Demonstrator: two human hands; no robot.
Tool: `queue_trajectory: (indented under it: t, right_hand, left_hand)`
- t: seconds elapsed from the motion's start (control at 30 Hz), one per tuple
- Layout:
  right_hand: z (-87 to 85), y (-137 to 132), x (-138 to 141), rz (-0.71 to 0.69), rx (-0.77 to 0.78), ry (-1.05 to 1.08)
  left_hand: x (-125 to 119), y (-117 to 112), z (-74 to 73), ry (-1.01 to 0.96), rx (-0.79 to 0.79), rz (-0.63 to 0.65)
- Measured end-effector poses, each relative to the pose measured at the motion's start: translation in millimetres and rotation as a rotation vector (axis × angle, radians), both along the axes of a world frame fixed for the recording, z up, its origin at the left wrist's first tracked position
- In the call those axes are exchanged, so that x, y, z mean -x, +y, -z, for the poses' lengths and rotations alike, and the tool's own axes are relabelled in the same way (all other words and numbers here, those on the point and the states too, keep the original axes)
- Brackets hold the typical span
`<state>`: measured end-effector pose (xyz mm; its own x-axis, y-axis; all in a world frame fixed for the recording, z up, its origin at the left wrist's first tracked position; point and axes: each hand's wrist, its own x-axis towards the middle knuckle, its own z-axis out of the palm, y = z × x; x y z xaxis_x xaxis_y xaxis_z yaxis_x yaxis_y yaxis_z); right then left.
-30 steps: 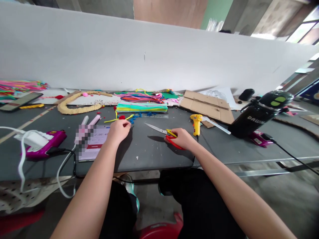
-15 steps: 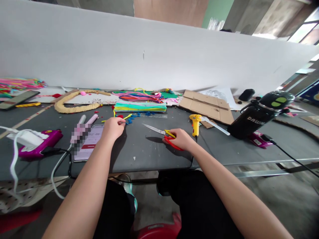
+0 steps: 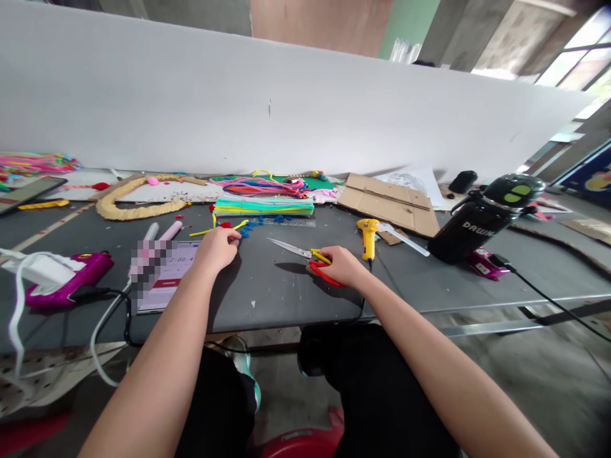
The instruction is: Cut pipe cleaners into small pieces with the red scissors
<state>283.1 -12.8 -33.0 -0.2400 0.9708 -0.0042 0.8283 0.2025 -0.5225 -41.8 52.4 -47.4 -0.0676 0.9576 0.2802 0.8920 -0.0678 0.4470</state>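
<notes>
Holding the scissors (image 3: 300, 250) by their red and yellow handles, my right hand (image 3: 341, 266) is closed around them and rests on the grey table (image 3: 277, 289). The scissors lie flat on the table in front of me, and the shut blades point to the left and a little away from me. My left hand (image 3: 217, 248) is on the table to the left of the blade tips, apart from them. Its fingers are curled, and the fingertips are at the near end of a yellow pipe cleaner (image 3: 241, 224); I cannot tell if they really pinch it. Just behind this lies a flat stack of pipe cleaners (image 3: 262, 205), green and yellow. A yellow glue gun (image 3: 367, 232) stands just beside my right hand, on its far side. A phone (image 3: 169, 273) lies to the left of my left wrist, and farther left is a purple glue gun (image 3: 67, 280). Well to the right stands a black bottle (image 3: 477, 222), tilted.
</notes>
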Motion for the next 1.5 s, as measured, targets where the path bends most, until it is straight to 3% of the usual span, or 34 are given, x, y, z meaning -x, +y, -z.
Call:
queue_trajectory:
  t: [0.27, 0.43, 0.53, 0.63, 0.77, 1.0, 1.13, 1.23, 1.5]
  right_hand:
    - [0.2, 0.4, 0.6, 0.02, 0.002, 0.014]
    - [4.2, 2.1, 0.6, 0.038, -0.002, 0.069]
    - [6.3, 1.9, 0.8, 0.084, -0.027, 0.121]
    - [7.6, 2.1, 0.8, 0.129, -0.033, 0.186]
    - [12.2, 5.5, -1.1, 0.147, -0.024, 0.295]
    - [18.3, 10.0, -2.5, 0.167, -0.027, 0.376]
    - [17.7, 10.2, -1.7, 0.166, -0.022, 0.393]
    - [16.9, 10.9, -2.1, 0.171, -0.012, 0.427]
    - [14.7, 10.0, -5.6, 0.122, 0.027, 0.446]
  left_hand:
    - [-14.5, -1.6, -10.9, -0.032, 0.019, 0.09]
    - [-51.4, 25.7, -22.1, -0.046, -0.032, 0.187]
    - [-77.8, 48.6, -18.1, 0.042, 0.09, 0.171]
    - [-92.9, 64.0, -9.4, 0.127, 0.086, 0.148]
    - [-93.8, 74.3, -1.9, 0.197, 0.058, 0.127]
    - [-95.3, 79.4, -1.2, 0.217, 0.059, 0.176]
    - [-101.3, 75.3, -0.6, 0.164, 0.025, 0.16]
    - [-100.0, 63.7, -5.2, -0.018, 0.009, 0.174]
    - [-65.9, -18.8, -22.9, -0.59, -0.108, 0.249]
